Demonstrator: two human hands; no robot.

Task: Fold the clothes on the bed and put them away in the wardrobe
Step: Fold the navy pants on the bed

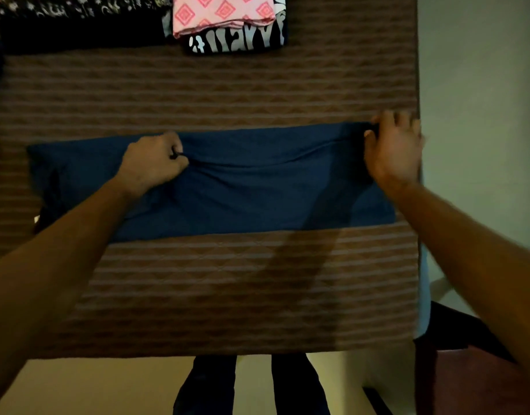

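A navy cloth lies as a long band across the middle of the striped bed, reaching its right edge. The left hand pinches a fold at the cloth's middle, and the right hand clutches its far right corner. A pink folded garment sits on a black-and-white one at the bed's far edge.

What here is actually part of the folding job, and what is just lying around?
Part of the job:
- navy blue garment, spread flat, gripped by the left hand and right hand
- pink diamond-print cloth, folded, on top of a black-and-white printed garment
- dark floral fabric at the far left
- bed under them

Just lying about:
- dark reddish furniture beside the bed
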